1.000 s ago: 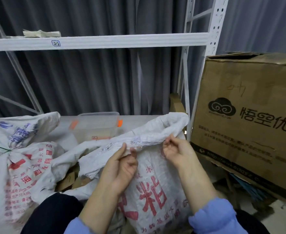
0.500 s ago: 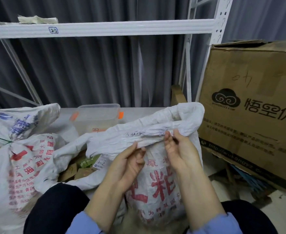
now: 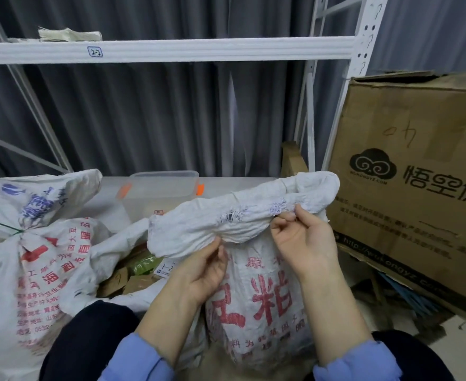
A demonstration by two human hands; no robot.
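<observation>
White woven sack (image 3: 256,292), upright between the knees, its top rolled into a cuff. Left hand (image 3: 199,270) and right hand (image 3: 303,237) each pinch that cuff. Risk: the slick weave may slip from the fingertips and unroll.
</observation>
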